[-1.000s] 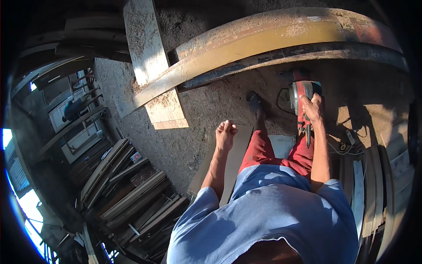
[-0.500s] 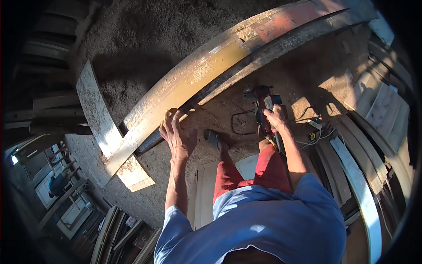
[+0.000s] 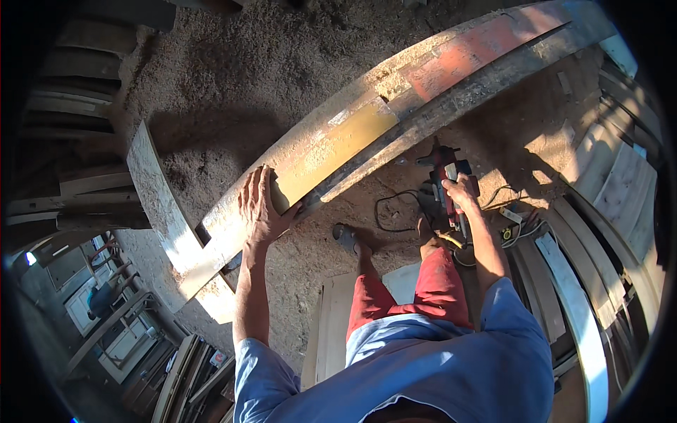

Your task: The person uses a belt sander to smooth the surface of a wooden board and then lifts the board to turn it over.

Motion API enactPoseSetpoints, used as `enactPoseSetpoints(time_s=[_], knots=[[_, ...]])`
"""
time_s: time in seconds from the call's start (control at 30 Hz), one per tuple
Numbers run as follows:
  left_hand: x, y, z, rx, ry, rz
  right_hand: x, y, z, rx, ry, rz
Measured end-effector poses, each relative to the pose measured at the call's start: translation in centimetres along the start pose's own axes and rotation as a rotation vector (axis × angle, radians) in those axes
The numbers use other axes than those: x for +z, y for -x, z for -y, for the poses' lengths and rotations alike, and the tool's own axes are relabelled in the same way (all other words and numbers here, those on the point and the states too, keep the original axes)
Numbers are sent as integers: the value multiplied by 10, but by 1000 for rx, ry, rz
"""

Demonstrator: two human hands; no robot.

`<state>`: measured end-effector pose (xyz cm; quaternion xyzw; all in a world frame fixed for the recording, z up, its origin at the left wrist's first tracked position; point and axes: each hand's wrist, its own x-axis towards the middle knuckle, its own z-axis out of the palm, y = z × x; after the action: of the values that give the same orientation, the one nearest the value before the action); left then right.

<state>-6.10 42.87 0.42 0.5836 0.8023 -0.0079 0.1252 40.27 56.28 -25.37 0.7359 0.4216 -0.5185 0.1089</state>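
A long weathered wooden plank (image 3: 395, 106), with yellow and red painted patches, runs from the lower left to the upper right over sawdust ground. My left hand (image 3: 259, 209) lies flat on its lower part, fingers spread over the edge. My right hand (image 3: 460, 192) grips a red and black power tool (image 3: 443, 182) held low, just below the plank. A black cord (image 3: 395, 211) loops on the ground beside the tool.
A pale board (image 3: 166, 218) crosses under the plank's lower end. Stacked planks (image 3: 599, 233) lie at the right, more timber (image 3: 70, 141) at the left. Pale boards (image 3: 335, 331) rest under my feet. Machines (image 3: 106, 310) stand at the lower left.
My left hand rose from hanging loose and came down on the plank. My view swung right, and my right hand lowered the power tool near the plank.
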Motion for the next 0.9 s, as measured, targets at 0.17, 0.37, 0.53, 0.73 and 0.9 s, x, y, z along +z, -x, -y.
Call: enactPoseSetpoints(time_s=[0.17, 0.37, 0.53, 0.73, 0.9], knots=[[12, 17, 11, 2, 24, -19, 24, -71, -8, -426, 337, -129], [3, -7, 14, 53, 21, 29, 31, -203, -29, -732, 530, -421], [11, 2, 28, 101, -1, 58, 59, -272, -50, -951, 703, -404], [16, -1, 23, 194, -88, 22, 103, -274, -93, -889, 730, -356], [18, -1, 19, 169, -132, 76, 129, -269, -129, -844, 716, -350]])
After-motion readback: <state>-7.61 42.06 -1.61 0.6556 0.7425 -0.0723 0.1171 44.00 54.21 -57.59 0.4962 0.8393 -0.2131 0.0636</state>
